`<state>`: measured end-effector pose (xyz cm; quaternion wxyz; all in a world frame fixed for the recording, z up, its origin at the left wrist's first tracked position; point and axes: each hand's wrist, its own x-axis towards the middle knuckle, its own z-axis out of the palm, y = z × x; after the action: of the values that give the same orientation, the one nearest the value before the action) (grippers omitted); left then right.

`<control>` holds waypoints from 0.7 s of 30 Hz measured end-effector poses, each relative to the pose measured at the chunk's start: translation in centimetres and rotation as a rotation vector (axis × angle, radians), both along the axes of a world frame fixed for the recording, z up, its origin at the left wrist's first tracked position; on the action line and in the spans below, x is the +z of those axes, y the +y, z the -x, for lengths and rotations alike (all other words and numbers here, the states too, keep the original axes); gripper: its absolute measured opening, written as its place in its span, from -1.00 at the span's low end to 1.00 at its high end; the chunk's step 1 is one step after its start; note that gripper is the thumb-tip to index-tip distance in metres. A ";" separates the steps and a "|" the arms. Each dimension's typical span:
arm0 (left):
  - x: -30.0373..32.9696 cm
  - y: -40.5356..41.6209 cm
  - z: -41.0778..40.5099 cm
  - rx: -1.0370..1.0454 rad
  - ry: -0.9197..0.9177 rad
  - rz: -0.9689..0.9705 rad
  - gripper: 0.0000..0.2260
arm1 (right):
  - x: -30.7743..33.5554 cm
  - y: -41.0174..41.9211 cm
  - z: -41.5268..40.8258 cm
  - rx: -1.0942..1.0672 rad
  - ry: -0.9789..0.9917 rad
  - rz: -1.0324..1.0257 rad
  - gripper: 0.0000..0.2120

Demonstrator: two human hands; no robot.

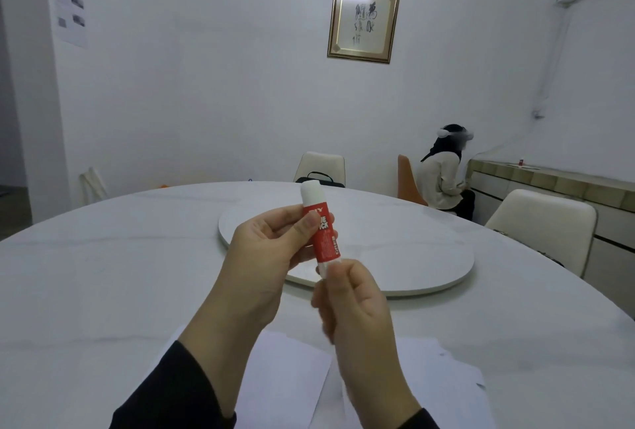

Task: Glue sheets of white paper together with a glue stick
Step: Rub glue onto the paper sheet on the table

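White round table, left hand gripping glue stick, right hand pinching its base

The room was evenly and rather dimly lit, with a cool grey cast. Shadows on the bench were faint. The wide lens bowed its rim and the walls. The right hand was slightly motion-blurred, and distant detail was soft.
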<state>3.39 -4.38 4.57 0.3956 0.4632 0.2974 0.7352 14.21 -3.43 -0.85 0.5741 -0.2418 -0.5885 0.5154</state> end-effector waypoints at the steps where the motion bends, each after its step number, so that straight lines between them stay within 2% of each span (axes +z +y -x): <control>1: -0.1 0.0 -0.1 0.004 0.005 0.009 -0.72 | -0.3 0.1 0.0 -0.090 -0.042 -0.085 -0.61; 2: -0.2 0.0 -0.2 0.003 0.011 0.017 -0.71 | -0.4 0.2 0.0 -0.122 -0.062 -0.108 -0.62; 3: -0.3 0.1 -0.3 -0.001 0.016 0.020 -0.71 | -0.3 0.2 0.0 -0.057 -0.036 -0.043 -0.61; 5: -0.4 0.1 -0.1 -0.006 0.020 0.027 -0.71 | 0.1 -0.1 0.0 0.227 0.112 0.202 -0.56; 7: -0.6 0.3 0.2 0.006 0.038 0.043 -0.69 | 0.3 0.0 -0.1 0.404 0.201 0.320 -0.53; 13: -2.0 0.6 0.2 0.118 0.296 0.178 -0.60 | 0.1 1.2 -0.7 0.183 0.319 0.347 -0.62; 15: -2.4 0.7 2.1 0.200 0.490 0.332 -0.58 | 0.2 1.9 -1.8 0.097 0.402 0.366 -0.68; 18: -3.8 0.0 6.0 0.454 0.962 0.754 -0.51 | 0.2 2.9 -3.6 0.000 0.447 0.378 -0.76; 21: -5.7 -1.2 7.1 0.441 1.342 1.071 -0.28 | -0.1 3.5 -4.4 -0.021 0.497 0.420 -0.83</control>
<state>-3.75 -5.55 -1.08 0.1508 0.4816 0.8535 0.1301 18.63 0.10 -0.91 0.6431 -0.2278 -0.3089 0.6627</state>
